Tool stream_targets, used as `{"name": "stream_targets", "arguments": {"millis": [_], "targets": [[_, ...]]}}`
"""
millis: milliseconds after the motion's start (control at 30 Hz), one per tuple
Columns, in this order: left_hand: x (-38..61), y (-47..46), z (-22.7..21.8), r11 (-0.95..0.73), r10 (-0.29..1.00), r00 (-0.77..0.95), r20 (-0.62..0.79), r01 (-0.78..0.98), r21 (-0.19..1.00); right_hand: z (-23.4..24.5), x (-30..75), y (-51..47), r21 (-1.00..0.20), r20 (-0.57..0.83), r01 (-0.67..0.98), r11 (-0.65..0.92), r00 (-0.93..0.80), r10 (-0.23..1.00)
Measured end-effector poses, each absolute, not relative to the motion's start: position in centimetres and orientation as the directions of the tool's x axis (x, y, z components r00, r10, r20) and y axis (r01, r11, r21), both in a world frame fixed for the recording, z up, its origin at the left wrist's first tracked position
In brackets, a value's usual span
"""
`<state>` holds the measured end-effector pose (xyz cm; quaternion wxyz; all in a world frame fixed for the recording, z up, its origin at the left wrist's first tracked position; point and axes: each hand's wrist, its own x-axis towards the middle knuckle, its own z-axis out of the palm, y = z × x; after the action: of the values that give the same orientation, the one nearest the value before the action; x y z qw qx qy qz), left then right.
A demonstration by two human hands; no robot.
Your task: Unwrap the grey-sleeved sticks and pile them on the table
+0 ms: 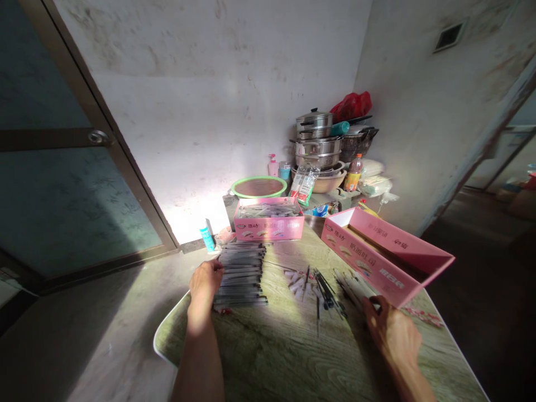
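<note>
My left hand (206,282) is at the left ends of a long row of pens (240,276) with clear barrels and dark ends, laid side by side. Its fingers are closed at the row's edge, and what they hold is hidden. On the right, my right hand (391,326) has its thumb and fingers curled round the near end of a loose bunch of pale pen barrels (355,287). Between the hands lie a heap of thin black pen parts (329,293) and a small pile of short whitish pieces (297,282), perhaps caps.
A pink box (268,228) full of pens stands behind the row. Another pink box (377,259), tilted across the right side, shows a brown inside. Behind are a green-rimmed round tray (259,195), stacked steel pots (316,151) and a drink bottle (354,173). The wooden-patterned table (288,357) has a rounded left corner.
</note>
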<state>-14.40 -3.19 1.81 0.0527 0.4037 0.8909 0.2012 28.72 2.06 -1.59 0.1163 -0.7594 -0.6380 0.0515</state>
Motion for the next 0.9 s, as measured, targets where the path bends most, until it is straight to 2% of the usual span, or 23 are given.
{"name": "stream_targets", "arguments": {"millis": [467, 767, 900], "targets": [[-13.9, -1.6, 0.3, 0.43, 0.812, -0.562, 0.157, 0.758, 0.49, -1.7, 28.6, 2.1, -0.261, 0.087, 0.953, -0.157, 0.186, 0.979], [-11.9, -0.1, -0.2, 0.211, 0.897, -0.385, 0.218, 0.805, 0.554, -1.5, 28.3, 1.9, -0.234, 0.101, 0.961, -0.149, 0.177, 0.979], [-10.5, 0.4, -0.1, 0.14, 0.916, -0.316, 0.247, 0.829, 0.542, -1.5, 28.2, 1.8, -0.226, 0.102, 0.963, -0.147, 0.173, 0.98]]}}
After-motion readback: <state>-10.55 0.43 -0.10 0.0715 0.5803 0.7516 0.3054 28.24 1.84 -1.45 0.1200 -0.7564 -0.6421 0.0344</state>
